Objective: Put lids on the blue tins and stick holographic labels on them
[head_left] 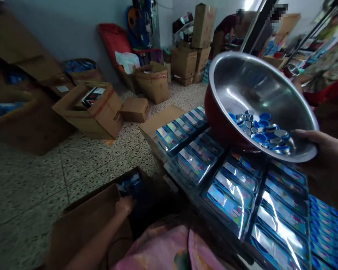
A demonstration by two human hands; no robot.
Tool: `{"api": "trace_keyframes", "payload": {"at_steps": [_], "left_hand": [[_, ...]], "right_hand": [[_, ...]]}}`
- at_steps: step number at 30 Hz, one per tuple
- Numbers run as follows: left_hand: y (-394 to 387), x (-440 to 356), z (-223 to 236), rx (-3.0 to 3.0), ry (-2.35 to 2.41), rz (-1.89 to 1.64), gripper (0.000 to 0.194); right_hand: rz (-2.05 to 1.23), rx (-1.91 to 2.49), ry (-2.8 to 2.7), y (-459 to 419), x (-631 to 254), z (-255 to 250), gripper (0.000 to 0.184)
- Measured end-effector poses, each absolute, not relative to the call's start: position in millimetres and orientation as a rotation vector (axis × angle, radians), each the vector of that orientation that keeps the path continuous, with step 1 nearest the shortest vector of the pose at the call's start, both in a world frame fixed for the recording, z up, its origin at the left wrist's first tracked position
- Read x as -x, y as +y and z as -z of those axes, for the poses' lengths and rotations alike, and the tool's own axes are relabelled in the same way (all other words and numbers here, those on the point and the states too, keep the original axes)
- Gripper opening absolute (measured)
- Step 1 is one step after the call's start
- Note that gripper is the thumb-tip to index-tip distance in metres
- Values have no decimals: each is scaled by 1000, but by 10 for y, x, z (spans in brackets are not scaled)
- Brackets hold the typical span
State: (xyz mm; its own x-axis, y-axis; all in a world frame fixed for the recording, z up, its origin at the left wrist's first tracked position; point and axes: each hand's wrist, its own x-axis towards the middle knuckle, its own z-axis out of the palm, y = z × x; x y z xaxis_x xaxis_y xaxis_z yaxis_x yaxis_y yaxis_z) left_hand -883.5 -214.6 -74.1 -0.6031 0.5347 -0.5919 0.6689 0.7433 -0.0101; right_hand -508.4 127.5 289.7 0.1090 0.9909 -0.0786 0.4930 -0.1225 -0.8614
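Observation:
My right hand (325, 144) grips the rim of a large steel bowl (233, 71), thumb on the inside edge. The bowl is tilted, and small round blue and silver pieces (260, 131) lie gathered in its lower side. Its outer wall is dark red. Low on the left, my left hand (125, 205) reaches down to an open carton (87, 225) with dark blue items (133, 182) inside. Shadow and blur hide those fingers. Under and beside the bowl, clear-topped blue packs (228, 202) stand in rows on the table.
More small blue packs (326, 228) are stacked at the right. Open cartons (95, 112) and a closed box (135, 109) stand on the speckled floor. A red chair (114, 39) is by the wall. Other people (231, 24) are in the background.

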Motion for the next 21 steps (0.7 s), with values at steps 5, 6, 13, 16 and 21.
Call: {"api": "trace_keyframes", "payload": {"at_steps": [5,6,13,16,21], "left_hand": [[-1554,9175,765,-1035,2413,46,36],[-1360,9277,741,-1112,2456,-67,36],[169,9899,205,-1603,2578,-567,45],[692,9983,52,-1684,2570,-429,51],[1045,10128,146,-1540,2634,-28,57]], "right_hand": [[-1341,1732,-1059,1189,5248,-3017,18],[-1347,1759,-993,1188,5257,-3024,19],[-1335,2056,-645,1057,5227,-2989,14],[-1226,2079,-697,979,5261,-2984,10],[-1189,2135,-543,994,5511,-3074,24]]}}
